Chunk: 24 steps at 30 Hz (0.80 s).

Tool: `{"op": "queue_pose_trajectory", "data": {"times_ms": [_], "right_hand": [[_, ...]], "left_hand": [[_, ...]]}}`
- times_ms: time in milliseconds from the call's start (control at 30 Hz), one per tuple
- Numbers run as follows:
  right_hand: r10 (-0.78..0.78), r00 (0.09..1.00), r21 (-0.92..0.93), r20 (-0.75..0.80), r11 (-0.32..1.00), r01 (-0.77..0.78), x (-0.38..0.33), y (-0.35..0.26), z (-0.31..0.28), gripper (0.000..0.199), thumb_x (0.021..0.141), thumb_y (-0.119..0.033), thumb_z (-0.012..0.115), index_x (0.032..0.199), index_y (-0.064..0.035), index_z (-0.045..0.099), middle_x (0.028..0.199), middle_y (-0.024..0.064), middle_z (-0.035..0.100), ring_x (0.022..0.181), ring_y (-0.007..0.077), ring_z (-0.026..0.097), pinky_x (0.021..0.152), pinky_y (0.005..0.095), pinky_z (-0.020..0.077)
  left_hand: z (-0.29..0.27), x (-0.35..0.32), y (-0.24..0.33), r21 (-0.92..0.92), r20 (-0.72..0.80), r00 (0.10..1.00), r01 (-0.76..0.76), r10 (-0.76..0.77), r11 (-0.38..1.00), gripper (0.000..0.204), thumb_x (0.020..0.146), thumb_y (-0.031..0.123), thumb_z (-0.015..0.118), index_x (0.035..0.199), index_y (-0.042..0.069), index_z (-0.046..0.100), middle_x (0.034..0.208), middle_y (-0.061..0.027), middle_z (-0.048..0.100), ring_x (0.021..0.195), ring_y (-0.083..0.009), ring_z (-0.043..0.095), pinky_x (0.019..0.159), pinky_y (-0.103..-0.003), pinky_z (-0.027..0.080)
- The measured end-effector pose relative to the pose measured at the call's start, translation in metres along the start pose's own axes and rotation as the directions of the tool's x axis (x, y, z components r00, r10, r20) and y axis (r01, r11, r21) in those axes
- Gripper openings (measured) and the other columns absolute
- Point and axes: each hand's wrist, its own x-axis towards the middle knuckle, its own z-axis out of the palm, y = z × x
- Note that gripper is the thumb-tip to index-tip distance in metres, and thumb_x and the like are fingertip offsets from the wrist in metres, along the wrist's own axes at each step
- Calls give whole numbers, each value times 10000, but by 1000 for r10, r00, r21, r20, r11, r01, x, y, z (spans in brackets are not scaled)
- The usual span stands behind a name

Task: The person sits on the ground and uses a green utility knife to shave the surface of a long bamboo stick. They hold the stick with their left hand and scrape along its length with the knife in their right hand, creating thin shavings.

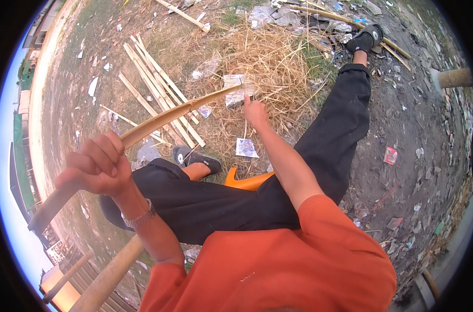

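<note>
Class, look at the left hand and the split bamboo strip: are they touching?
Touching: the head view shows the left hand closed around the split bamboo strip, which emerges on both sides.

No legible text or numbers

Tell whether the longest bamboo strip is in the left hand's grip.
In: the left hand wraps around the bamboo strip, which shows on both sides.

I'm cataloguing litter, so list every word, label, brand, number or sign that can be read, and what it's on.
No text is readable.
Paper scrap: print too small.
Red packet: markings too blurred.
Shoes: pale badges, too small to make out.
Bamboo strip: no print visible.
</note>
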Motion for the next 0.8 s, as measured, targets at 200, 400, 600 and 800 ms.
{"op": "queue_pose_trajectory", "data": {"times_ms": [200,400,600,800], "right_hand": [[-62,997,-235,-43,971,50,19,19,10,639,925,-533,307,916,-18,685,919,217,654,899,365,634,785,461,495],[-99,995,-512,-21,856,74,32,10,-19,616,924,-548,313,884,-74,703,857,160,674,852,254,670,637,413,530],[-169,984,-225,50,958,176,8,-14,-51,663,940,-540,261,870,-15,659,795,198,652,817,313,645,706,406,495],[-525,839,204,145,845,494,-108,-62,-74,687,961,-479,236,709,61,577,706,293,585,704,432,577,740,490,431]], "left_hand": [[3,1,-2,-38,47,999,-10,12,999,557,902,577,340,546,152,287,410,21,277,361,-93,210,413,-255,221],[-9,2,0,92,-11,1000,-14,15,996,551,914,564,306,548,153,279,410,14,271,365,-100,221,447,-266,265],[-27,11,-3,142,-110,994,-11,27,990,567,912,585,275,564,138,292,425,1,298,378,-122,293,516,-299,356],[-28,9,-7,94,-93,995,-31,40,995,586,875,639,246,599,126,314,482,1,316,369,-119,365,498,-315,433]]}}
